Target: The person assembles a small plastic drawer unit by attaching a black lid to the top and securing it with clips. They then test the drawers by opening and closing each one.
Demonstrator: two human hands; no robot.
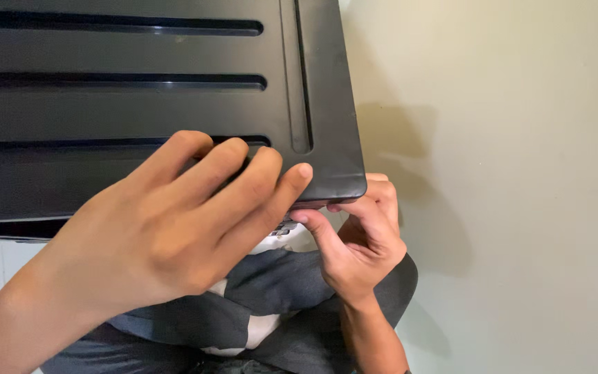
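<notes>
Hands at the near right corner of a black panel (140,97), a broad, flat plastic piece with three long parallel grooves running left to right and one short groove running crosswise near its right end. Panel fills the upper left of the view; its long axis runs left-right, and its rounded corner points down toward the person's lap. Left hand (167,228) lies on top, palm down, fingers spread and flat across the lowest groove, fingertips reaching the front edge just left of the corner; grip wide, pressing, not closed round anything. Right hand (361,239) comes up from below, directly under the corner, thumb and forefinger narrowed in a pinch at the panel's underside edge; whether anything small sits between them cannot be told. Right hand is nearer the corner. Grey and white cloth (264,305) lies below; pale wall (520,173) stands to the right.
</notes>
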